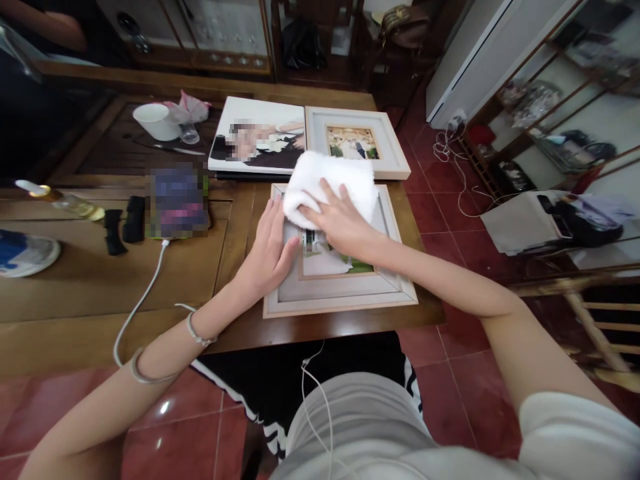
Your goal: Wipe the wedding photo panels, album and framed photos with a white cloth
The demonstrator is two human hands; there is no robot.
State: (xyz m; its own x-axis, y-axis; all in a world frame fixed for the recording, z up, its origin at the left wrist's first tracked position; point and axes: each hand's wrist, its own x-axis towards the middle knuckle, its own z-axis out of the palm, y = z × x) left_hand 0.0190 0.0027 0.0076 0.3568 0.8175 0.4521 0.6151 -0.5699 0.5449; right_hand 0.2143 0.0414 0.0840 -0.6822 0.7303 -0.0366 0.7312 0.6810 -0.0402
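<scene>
A framed photo lies flat at the table's front edge, with a pale wide border and light wood rim. My right hand presses a folded white fluffy cloth onto its upper part, thumb side tucked at a fold. The cloth hides the top of the picture. Along the frame's left side rests my left hand, fingers stretched out and holding nothing. Just beyond the cloth lie a second framed photo and, to its left, a white-edged photo panel.
On the wooden table to the left are a blurred-out device with a white cable, a dropper bottle, black pieces and a white cup. A bamboo chair stands right. Another person's arm shows at upper left.
</scene>
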